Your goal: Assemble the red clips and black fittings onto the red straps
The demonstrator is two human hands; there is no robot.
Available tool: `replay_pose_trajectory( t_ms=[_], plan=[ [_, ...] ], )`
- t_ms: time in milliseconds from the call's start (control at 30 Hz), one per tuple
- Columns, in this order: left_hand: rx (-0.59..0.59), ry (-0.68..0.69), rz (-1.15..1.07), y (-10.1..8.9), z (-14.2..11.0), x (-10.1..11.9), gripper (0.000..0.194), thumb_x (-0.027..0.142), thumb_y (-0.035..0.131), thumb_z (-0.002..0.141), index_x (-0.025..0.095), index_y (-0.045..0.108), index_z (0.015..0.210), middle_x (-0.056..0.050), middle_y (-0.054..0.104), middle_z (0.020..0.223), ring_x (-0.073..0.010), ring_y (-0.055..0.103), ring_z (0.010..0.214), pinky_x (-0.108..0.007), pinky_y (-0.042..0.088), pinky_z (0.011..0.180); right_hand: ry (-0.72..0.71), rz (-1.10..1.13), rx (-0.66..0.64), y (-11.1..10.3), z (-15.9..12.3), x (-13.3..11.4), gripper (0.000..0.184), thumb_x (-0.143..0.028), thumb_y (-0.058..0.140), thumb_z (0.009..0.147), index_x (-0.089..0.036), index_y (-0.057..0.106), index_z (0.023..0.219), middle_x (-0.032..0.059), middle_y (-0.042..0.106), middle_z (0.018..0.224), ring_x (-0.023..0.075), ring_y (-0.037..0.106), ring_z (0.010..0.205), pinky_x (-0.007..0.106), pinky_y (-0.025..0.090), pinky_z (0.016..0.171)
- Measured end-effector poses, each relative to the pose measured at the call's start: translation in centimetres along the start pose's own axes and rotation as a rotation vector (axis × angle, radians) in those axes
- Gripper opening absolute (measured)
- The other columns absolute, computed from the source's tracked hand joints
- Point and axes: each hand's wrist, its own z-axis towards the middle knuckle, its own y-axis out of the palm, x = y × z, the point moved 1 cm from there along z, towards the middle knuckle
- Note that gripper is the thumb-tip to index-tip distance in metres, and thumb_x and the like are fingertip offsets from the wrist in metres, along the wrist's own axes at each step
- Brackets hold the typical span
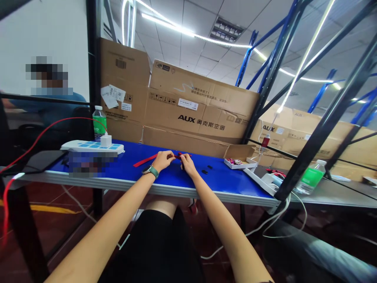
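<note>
A flat red strap (144,160) lies on the blue tabletop and runs up to my left hand (163,160), which wears a watch with a green band (152,170). Thumb and fingers of that hand are closed in a pinch on the strap. Close by on the right, my right hand (187,164) is closed on the red piece (178,156) showing between both hands; a dark bit shows under its fingers, too small to name. Two small black oval pieces (204,171) lie to the right of my right hand.
A small open box (240,164) with red and white bits stands at the right. Power strips lie at the left (88,146) and right (259,179). Bottles (100,122) stand on both sides. Large cartons (203,114) wall the back. A person (55,110) sits far left.
</note>
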Motion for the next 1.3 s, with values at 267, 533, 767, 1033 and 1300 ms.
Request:
replay_pose_trajectory(
  t_ms=[267,533,767,1033,1300],
  plan=[
    [0.083,0.026,-0.034,0.0,0.2,-0.4,0.024,0.041,0.074,0.08,0.019,0.065,0.082,-0.003,0.072,0.08,-0.0172,0.066,0.07,-0.028,0.051,0.068,-0.021,0.017,-0.061,0.3,-0.2,-0.1,0.035,-0.059,0.047,0.093,-0.025,0.048,0.098,-0.0078,0.057,0.073,0.0081,0.051,0.041,0.021,0.038,0.041],
    [0.106,0.029,-0.006,-0.3,0.2,-0.5,0.02,0.039,0.071,0.082,0.02,0.065,0.077,-0.002,0.072,0.077,-0.0172,0.066,0.07,-0.028,0.049,0.069,-0.023,0.045,-0.102,0.3,-0.5,-0.4,0.036,-0.06,0.047,0.092,-0.025,0.046,0.095,-0.0066,0.06,0.073,0.0095,0.052,0.042,0.023,0.039,0.042],
    [0.185,-0.098,0.177,-1.0,-0.1,0.5,0.013,0.035,0.07,0.084,0.024,0.071,0.078,-0.003,0.074,0.077,-0.02,0.067,0.073,-0.028,0.043,0.067,-0.012,0.127,-0.173,0.5,-0.8,-1.6,0.044,-0.065,0.06,0.083,-0.024,0.046,0.089,-0.0068,0.058,0.062,0.0111,0.052,0.047,0.022,0.041,0.044],
    [0.117,-0.108,0.262,-1.0,-0.2,1.3,0.01,0.024,0.058,0.089,0.028,0.067,0.09,0.0,0.073,0.073,-0.0203,0.067,0.071,-0.027,0.037,0.061,0.054,0.201,-0.136,0.8,-1.0,-2.7,0.042,-0.057,0.07,0.074,-0.023,0.047,0.082,-0.0084,0.054,0.061,0.0094,0.049,0.047,0.02,0.042,0.044],
    [0.006,-0.059,0.149,-0.7,-0.1,0.4,0.009,0.025,0.054,0.091,0.027,0.063,0.095,0.0,0.074,0.084,-0.0181,0.068,0.07,-0.027,0.043,0.07,0.071,0.3,-0.052,0.5,-1.1,-2.7,0.044,-0.054,0.077,0.069,-0.022,0.05,0.082,-0.0065,0.056,0.068,0.0111,0.057,0.059,0.026,0.055,0.056]
  ],
)
